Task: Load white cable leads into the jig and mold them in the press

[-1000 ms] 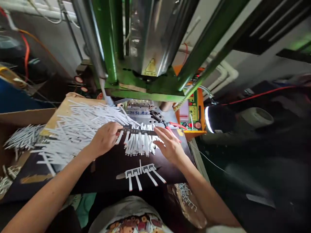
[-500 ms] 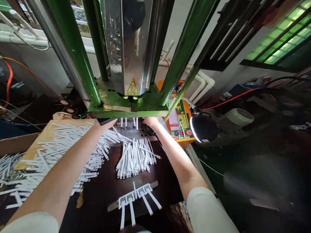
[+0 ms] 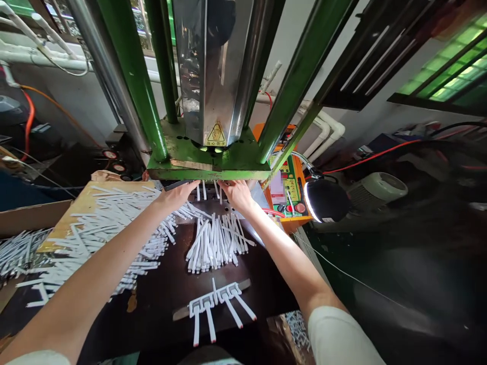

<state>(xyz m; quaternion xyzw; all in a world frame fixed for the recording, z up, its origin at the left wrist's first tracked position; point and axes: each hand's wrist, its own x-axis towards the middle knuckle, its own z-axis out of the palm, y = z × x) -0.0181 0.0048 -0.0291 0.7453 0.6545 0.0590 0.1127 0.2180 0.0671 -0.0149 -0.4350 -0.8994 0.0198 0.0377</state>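
Both of my hands reach under the edge of the green press plate (image 3: 209,174), one on each side of several white strips that hang out there. My left hand (image 3: 178,196) has its fingers drawn together at the left of the strips. My right hand (image 3: 239,195) bends its fingers beside the rightmost strip. The fingertips and whatever they grip are hidden in shadow under the plate. Below the hands, a bundle of white cable-like strips (image 3: 218,243) lies on the dark table. Closer to me rests a metal bar holding a white moulded piece (image 3: 215,299) with several strips attached.
A large heap of white strips (image 3: 125,223) spreads across a yellowish board at left. An orange control box (image 3: 285,192) and a lit ring lamp (image 3: 323,200) stand at right. Green columns (image 3: 135,81) and a metal guard (image 3: 216,66) with a hand-warning label rise ahead.
Both hands have come back toward me, and more of them shows below the plate. The strips between them have shifted, and the marked block is now mostly covered. The camera view has turned slightly left.
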